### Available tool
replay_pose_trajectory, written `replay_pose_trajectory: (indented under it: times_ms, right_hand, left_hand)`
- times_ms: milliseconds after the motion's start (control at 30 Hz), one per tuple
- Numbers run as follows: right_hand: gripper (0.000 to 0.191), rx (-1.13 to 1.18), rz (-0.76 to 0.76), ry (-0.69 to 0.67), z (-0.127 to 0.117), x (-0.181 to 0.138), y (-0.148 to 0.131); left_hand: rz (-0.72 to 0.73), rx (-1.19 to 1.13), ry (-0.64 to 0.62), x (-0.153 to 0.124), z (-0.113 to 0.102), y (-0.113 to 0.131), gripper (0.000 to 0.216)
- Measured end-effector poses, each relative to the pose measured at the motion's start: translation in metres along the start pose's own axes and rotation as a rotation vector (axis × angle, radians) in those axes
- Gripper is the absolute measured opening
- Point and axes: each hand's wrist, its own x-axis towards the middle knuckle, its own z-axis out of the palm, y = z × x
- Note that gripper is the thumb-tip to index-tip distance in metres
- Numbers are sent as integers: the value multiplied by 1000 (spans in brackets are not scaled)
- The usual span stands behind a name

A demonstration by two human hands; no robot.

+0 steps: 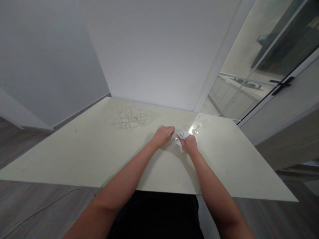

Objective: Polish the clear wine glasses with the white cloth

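Observation:
My left hand [162, 135] is closed around a clear wine glass [175, 137], which lies sideways between my hands above the table. Most of the glass is hidden by my fingers and the cloth. A crumpled white cloth [183, 134] is gripped in my right hand [190, 144] and pressed against the right end of the glass. Just beyond my right hand, a clear stemmed glass [201, 120] stands upright on the table.
Several clear stemmed glasses [130, 118] stand grouped at the back left of the pale table [82, 156]. A white wall [159, 56] rises behind it. To the right is a glazed door with a black handle [282, 85]. A cable [42, 209] runs along the floor at left.

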Motion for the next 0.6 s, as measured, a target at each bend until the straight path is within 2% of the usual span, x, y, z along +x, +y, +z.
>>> replay_pose_trajectory:
  times_ms: [100,167,233,267,333,433,500,600]
  right_hand:
    - [23,126,-31,106,-1,-1,0]
    - [32,263,37,225,1,1,1]
    - [39,339,129,254,6,5,2]
    - [40,344,152,209,9,6,3]
    - [35,289,138,36,17,7,4]
    - [25,10,86,-168,30,3,-3]
    - [28,-146,34,-244,36,-1,-11]
    - [30,-194,-81,-324,38,-5,-24]
  left_hand:
    - [-69,-261,22,-1,2,-3,4]
    - [-128,-515,73,-1,2,-5,21]
    - [-188,-771,143,0,1,-6,40]
    - [-213,-881,179,1,0,-6,45]
    - [-250,-1051,238,3,-2,-6,48]
    - [-305,-1201,336,8,-6,-5,43]
    - [-334,-1243,392,12,-8,-4,41]
    - [-364,-1195,430,21,-7,3,42]
